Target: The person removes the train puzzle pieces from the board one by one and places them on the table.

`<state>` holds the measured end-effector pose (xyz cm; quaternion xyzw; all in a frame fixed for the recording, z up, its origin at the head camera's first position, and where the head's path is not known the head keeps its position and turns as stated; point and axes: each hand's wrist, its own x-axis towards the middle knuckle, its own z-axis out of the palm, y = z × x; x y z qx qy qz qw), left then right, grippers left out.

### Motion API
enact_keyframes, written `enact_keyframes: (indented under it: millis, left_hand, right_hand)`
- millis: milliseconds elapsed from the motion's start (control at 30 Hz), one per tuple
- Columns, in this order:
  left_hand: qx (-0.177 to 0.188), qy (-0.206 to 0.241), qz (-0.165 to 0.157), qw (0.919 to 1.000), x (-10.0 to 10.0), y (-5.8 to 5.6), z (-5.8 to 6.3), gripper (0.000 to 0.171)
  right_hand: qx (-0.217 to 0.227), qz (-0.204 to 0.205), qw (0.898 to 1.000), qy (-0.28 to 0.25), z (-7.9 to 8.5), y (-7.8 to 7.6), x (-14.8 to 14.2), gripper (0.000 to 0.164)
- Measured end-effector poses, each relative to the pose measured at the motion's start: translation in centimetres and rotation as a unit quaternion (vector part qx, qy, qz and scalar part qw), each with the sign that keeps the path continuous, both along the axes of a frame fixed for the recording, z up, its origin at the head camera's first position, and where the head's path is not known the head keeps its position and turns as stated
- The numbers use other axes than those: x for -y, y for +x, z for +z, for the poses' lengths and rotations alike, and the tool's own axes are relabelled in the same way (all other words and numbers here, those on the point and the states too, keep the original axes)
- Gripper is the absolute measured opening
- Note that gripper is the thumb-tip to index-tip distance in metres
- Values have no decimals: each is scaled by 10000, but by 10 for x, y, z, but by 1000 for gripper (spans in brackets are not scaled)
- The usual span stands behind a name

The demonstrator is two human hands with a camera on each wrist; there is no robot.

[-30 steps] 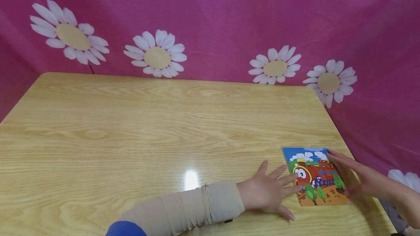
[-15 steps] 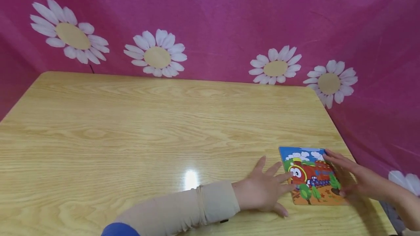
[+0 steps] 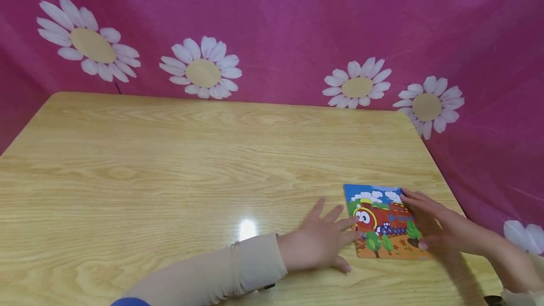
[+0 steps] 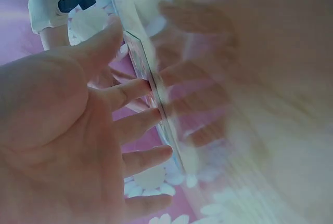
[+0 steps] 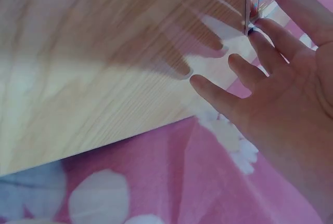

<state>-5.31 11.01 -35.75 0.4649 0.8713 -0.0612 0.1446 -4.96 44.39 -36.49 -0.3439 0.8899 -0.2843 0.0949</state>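
A thin square board (image 3: pixel 380 223) with a cartoon picture of a red train lies flat on the wooden table, near its right side. At the board's left edge is my left hand (image 3: pixel 316 244), fingers spread and straight, two fingertips overlapping that edge. My right hand (image 3: pixel 452 228) is on the opposite side, fingertips at the far right corner and thumb low by the right edge. In the left wrist view, straight fingertips meet the edge of the board (image 4: pixel 137 50). The right wrist view shows extended fingers by a corner of the board (image 5: pixel 247 3).
The wood-grain table (image 3: pixel 191 155) stretches far to the left, with a bright light reflection in front. Behind it and along its right side hangs a pink cloth (image 3: pixel 280 37) with large white daisies. The table's right edge runs close beneath my right forearm.
The board has slid left across the table, a little away from me, and both hands have moved left with it. Their straight fingers keep about the same places at its edges.
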Motion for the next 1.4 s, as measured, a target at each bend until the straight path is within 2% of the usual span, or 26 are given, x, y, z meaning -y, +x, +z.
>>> enact_keyframes:
  millis: [133, 233, 500, 800, 1067, 1400]
  left_hand:
    - [-187, 50, 64, 9998, 13, -1, 1, 74]
    - [-185, 174, 144, 9996, 24, -3, 1, 73]
    - [159, 275, 428, 9986, 52, -10, 3, 67]
    - [415, 581, 677, 9952, 87, -16, 4, 60]
    - [391, 911, 908, 9909, 116, -15, 5, 59]
    - [277, 1190, 1201, 9852, 146, -12, 0, 58]
  right_hand:
    - [-60, 63, 9999, -92, -3, -4, 12, 96]
    - [-52, 36, 9999, -147, -4, -7, 22, 96]
    - [-250, -98, 9994, 226, -5, -18, 47, 95]
    - [-245, -268, 9985, 409, -3, -28, 80, 90]
    - [449, -612, 9943, 749, 6, -37, 116, 90]
    - [590, -511, 9936, 818, 3, -51, 147, 92]
